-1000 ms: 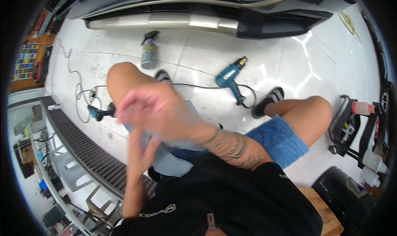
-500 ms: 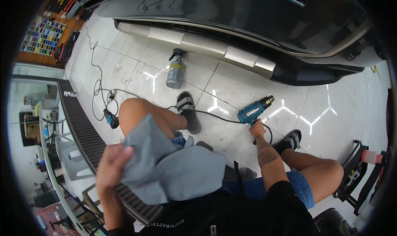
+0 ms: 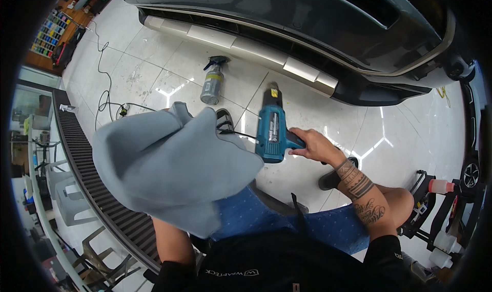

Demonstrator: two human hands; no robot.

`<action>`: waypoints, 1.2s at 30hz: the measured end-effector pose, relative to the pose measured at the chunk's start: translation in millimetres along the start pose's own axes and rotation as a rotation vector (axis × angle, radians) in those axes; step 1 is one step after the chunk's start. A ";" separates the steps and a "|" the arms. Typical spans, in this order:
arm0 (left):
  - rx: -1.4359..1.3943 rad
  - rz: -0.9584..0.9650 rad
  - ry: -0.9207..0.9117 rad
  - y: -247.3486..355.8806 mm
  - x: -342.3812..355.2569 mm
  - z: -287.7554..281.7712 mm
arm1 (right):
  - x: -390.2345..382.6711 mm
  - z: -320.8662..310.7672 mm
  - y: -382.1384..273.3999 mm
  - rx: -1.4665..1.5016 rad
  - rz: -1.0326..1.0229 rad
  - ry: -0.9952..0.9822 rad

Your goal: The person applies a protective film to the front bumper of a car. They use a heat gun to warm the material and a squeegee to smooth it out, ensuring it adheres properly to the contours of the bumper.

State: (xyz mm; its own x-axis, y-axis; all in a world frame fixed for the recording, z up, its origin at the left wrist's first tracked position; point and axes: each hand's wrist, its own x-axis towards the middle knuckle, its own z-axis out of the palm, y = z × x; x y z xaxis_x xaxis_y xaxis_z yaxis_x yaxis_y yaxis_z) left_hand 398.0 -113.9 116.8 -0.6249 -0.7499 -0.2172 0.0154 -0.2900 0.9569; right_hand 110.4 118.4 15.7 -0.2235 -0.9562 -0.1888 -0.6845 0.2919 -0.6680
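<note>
My right hand (image 3: 306,146) grips the handle of a teal and black heat gun (image 3: 270,130), which is raised, its metal nozzle pointing up toward the car bumper. A grey-blue cloth (image 3: 169,164) hangs in broad folds at the left over my lap and covers my left hand. Only the left forearm (image 3: 171,241) shows below it, so the fingers are hidden. Beyond them, a grey spray bottle (image 3: 211,84) with a black trigger stands on the tiled floor.
A dark car front (image 3: 318,20) with a silver lower trim (image 3: 256,51) spans the top. A slatted grate (image 3: 77,153) runs down the left, beside plastic chairs (image 3: 72,194). Cords (image 3: 102,87) lie on the floor. A wheeled caddy (image 3: 425,215) with bottles is at the right.
My right hand has lifted the heat gun off the floor and moved it left. The cloth has risen and spread, now covering the left hand that showed holding it half a second earlier.
</note>
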 end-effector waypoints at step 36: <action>1.134 0.743 0.000 65.7 235.9 34.2 | 81.7 -53.9 -79.8 -0.294 -0.045 0.182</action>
State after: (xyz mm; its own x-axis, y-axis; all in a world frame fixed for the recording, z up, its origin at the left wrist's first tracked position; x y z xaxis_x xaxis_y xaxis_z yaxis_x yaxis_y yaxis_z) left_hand 224.9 -289.6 135.0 -0.7502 -0.5139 0.4159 -0.3004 0.8254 0.4780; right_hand 109.4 18.1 92.4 -0.2908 -0.9567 -0.0143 -0.8611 0.2682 -0.4319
